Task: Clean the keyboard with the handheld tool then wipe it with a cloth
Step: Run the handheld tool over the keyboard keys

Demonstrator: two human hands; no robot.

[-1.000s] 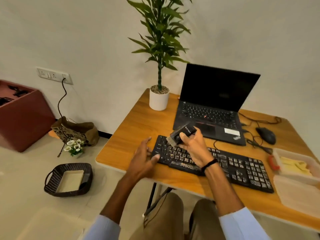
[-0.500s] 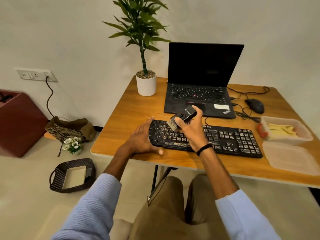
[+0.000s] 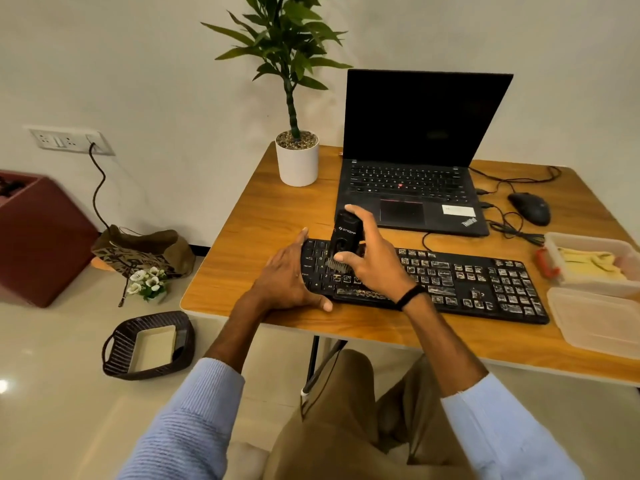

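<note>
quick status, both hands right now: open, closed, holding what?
Left hand: open, empty, spread flat over the left end of the keyboard.
Right hand: closed on the handheld tool, its bristles down on the keys.

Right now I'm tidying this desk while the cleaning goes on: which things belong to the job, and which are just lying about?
In use:
keyboard
handheld tool, in the right hand
left hand, steadying the keyboard
yellow cloth in the tub, probably for wiping

Lying about:
laptop
mouse
potted plant
tub lid
</note>
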